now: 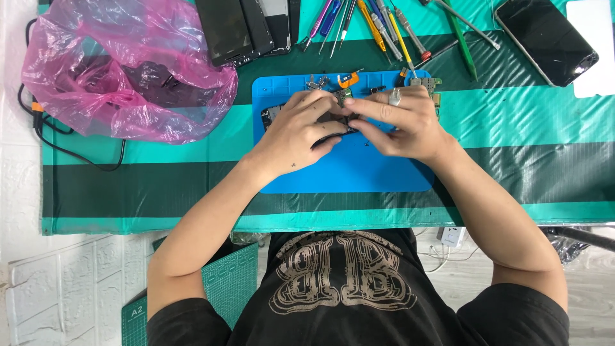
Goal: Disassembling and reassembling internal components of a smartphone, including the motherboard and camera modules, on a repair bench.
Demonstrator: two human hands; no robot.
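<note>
My left hand [301, 128] and my right hand [400, 122] meet over a blue work mat [359, 170]. Together they pinch a small dark phone part [339, 122], mostly hidden by the fingers. A thin dark strip sticks out under my left fingers. My right hand wears a silver ring [395, 97]. Small circuit pieces and an orange part [348, 79] lie on the mat's far edge, just past my fingertips.
A pink plastic bag [122, 70] sits at far left with black cables beside it. Dark phones [246, 25] are stacked at the top; a row of screwdrivers [378, 25] lies beside them. Another phone [544, 38] rests at top right. A green cutting mat [227, 282] leans below the table.
</note>
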